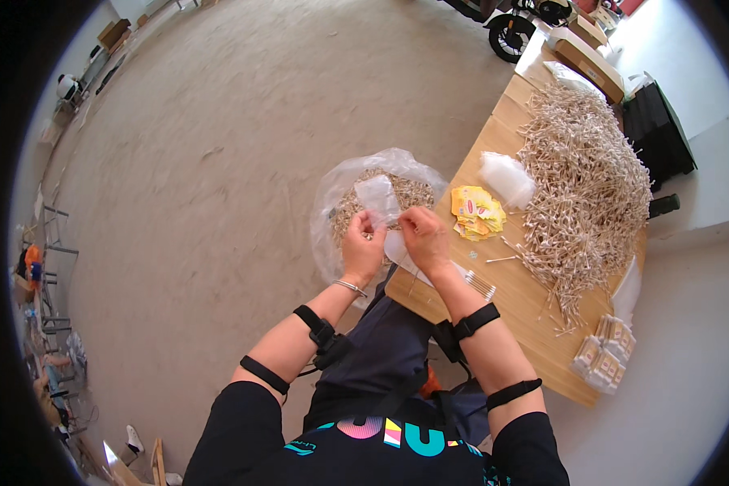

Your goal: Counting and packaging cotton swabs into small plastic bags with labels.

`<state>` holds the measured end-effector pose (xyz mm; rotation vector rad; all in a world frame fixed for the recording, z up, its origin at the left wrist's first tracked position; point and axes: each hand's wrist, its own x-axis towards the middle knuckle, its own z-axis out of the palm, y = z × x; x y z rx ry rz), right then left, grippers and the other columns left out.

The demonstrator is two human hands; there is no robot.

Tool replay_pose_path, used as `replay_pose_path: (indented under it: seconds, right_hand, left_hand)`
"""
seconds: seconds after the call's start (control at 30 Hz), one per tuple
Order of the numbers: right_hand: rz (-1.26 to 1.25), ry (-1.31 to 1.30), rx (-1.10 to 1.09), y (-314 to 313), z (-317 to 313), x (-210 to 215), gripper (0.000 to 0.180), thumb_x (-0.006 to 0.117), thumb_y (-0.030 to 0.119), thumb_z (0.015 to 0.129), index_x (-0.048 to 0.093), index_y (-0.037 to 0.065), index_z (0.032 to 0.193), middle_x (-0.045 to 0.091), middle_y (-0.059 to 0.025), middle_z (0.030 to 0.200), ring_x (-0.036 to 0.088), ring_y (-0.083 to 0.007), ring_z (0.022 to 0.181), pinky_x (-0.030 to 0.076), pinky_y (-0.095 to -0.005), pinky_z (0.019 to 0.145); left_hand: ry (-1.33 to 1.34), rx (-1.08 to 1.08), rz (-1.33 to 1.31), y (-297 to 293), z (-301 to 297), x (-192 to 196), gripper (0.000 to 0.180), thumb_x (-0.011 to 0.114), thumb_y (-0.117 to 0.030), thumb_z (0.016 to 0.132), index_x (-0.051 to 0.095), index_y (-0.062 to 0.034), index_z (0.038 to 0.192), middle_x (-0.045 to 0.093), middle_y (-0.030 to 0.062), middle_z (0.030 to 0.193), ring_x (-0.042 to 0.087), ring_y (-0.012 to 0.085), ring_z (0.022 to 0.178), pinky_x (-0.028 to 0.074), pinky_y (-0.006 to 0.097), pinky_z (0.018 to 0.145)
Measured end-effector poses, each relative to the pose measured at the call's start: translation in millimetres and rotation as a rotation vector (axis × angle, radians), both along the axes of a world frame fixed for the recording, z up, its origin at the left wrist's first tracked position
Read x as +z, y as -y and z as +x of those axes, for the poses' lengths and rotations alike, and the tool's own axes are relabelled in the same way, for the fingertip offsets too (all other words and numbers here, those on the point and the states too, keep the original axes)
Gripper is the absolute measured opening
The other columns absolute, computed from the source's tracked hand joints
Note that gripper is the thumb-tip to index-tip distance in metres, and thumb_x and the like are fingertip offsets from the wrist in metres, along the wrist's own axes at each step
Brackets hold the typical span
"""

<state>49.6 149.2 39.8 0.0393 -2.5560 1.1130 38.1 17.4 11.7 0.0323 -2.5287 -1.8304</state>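
Both my hands are in front of me, beside the table's near left corner. My left hand pinches the lower edge of a small clear plastic bag. At the bag's lower right corner, the fingers of my right hand are also closed on its edge. The bag looks flat, and its contents, if any, cannot be made out. Below it stands a large clear plastic sack full of loose cotton swabs. A white sheet-like piece lies under my right hand, near a short row of cotton swabs.
On the wooden table are a big heap of cotton swabs, yellow printed cards, a stack of clear bags and several filled packs. A black bin and cardboard box stand at the far right.
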Motion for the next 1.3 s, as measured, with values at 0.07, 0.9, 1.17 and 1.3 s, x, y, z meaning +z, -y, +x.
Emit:
replay_pose_path:
  seconds: [0.07,0.9,1.17,1.3]
  right_hand:
    - [-0.004,0.048,-0.017,-1.0,-5.7,1.0,0.007,0.06,0.013,0.081,0.06,0.007,0.079,0.061,-0.01,0.078,0.06,-0.0307,0.077,0.048,-0.0399,0.067]
    - [-0.001,0.084,0.124,-19.1,3.7,-17.4,0.007,0.059,0.008,0.076,0.063,0.003,0.077,0.062,-0.0126,0.095,0.053,-0.0306,0.101,0.043,-0.0388,0.09]
    - [0.017,0.135,0.105,-23.6,0.0,-31.3,0.008,0.059,0.009,0.075,0.063,0.002,0.075,0.061,-0.0121,0.106,0.05,-0.0311,0.109,0.04,-0.039,0.095]
    - [-0.015,0.137,0.11,-23.8,2.2,-28.1,0.006,0.059,0.008,0.073,0.062,0.003,0.072,0.06,-0.0123,0.108,0.049,-0.031,0.112,0.04,-0.0388,0.096]
  left_hand:
    - [0.054,0.0,0.347,13.8,-2.4,-6.7,0.03,0.061,-0.015,0.087,0.055,0.0032,0.11,0.063,0.0052,0.09,0.06,0.0133,0.085,0.047,0.026,0.078]
    - [0.445,0.063,0.496,-9.4,53.2,-12.0,0.027,0.057,-0.025,0.094,0.065,0.0003,0.101,0.059,-0.0043,0.081,0.048,0.0043,0.07,0.041,0.021,0.065]
    - [0.496,0.117,0.48,-16.9,63.9,-7.9,0.028,0.061,-0.023,0.092,0.065,0.0012,0.104,0.062,-0.0028,0.085,0.051,0.0047,0.076,0.041,0.02,0.069]
    - [0.469,0.144,0.496,-18.0,66.4,-8.8,0.023,0.063,-0.02,0.09,0.066,0.0007,0.1,0.062,-0.0029,0.084,0.052,0.0051,0.075,0.042,0.02,0.068]
